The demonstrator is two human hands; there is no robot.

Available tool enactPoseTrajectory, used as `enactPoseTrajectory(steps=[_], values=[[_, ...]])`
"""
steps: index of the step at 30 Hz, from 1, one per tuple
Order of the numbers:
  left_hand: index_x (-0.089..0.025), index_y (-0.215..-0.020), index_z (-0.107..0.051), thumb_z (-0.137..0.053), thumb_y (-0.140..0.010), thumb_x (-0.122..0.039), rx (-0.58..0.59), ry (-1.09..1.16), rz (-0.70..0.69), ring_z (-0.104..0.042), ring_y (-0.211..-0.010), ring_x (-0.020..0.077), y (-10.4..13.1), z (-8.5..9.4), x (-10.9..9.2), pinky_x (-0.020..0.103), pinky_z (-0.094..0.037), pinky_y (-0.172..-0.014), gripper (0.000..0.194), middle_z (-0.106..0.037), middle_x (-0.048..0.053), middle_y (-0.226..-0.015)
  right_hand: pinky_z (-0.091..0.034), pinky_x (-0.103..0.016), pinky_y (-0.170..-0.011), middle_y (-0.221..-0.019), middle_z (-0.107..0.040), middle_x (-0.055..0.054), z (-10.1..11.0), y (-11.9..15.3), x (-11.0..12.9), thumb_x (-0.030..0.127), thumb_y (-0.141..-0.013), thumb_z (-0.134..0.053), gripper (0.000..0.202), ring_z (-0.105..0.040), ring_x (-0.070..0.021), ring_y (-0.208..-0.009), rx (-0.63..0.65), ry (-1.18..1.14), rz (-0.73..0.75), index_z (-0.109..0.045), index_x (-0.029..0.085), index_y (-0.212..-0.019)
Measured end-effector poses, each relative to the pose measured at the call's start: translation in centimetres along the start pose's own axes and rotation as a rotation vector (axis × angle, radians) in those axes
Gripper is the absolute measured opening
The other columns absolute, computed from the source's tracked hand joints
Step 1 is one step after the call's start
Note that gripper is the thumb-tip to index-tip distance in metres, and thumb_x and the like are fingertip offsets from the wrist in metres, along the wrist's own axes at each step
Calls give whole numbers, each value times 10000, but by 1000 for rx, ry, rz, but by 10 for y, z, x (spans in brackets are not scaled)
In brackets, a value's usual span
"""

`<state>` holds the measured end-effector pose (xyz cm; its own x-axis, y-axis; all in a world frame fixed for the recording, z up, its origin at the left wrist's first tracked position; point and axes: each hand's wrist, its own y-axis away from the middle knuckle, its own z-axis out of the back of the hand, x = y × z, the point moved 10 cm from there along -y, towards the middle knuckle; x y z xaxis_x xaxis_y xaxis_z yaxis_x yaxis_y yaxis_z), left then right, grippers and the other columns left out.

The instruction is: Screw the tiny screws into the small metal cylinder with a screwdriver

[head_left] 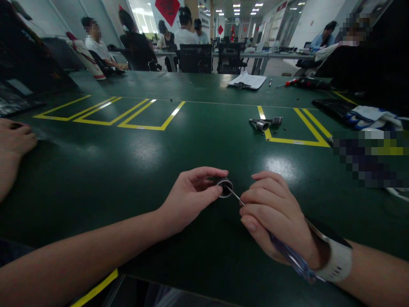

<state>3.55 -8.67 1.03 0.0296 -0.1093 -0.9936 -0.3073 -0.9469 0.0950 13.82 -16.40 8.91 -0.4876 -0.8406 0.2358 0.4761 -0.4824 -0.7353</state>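
Green table (96, 179), from where I stand: over its surface, the left hand (188, 198) pinches a small dark cylinder (219, 181) with a pale rim, just beside the right hand (275, 213). That hand is closed around a screwdriver (292, 257) (bluish, see-through handle), whose thin metal shaft points into the cylinder's open mouth.

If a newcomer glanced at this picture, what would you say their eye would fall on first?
Most likely the lower centre, where the left hand holds a small metal-rimmed cylinder and the right hand holds what looks like a screwdriver, its shaft angled into the cylinder's open end. Next, perhaps, the bright yellow tape outlines across the green tabletop. Far back, at the top left of centre, a red diamond-shaped decoration also stands out.
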Motion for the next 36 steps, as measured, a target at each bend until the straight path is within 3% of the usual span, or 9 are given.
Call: enactPoseTrajectory(steps=[12,36], values=[[-132,-890,-680,-659,-660,-163,-36,-174,-84,-677,-751,164,3,-2,-6,256,-551,-684,234,-725,55,-842,-414,-393,-822,-610,-612,-16,-8,0,4,161,-835,-498,216,-536,-147,-647,58,62,2,-583,173,-637],[-166,-835,-721,-621,-674,-115,-92,-239,-168,-677,-891,184,4,1,-14,291,-560,-817,196,-725,44,-961,-396,-399,-866,-605,-619,-1,-15,3,18,238,-857,-529,289,-513,-143,-644,94,181,85,-549,188,-573]])
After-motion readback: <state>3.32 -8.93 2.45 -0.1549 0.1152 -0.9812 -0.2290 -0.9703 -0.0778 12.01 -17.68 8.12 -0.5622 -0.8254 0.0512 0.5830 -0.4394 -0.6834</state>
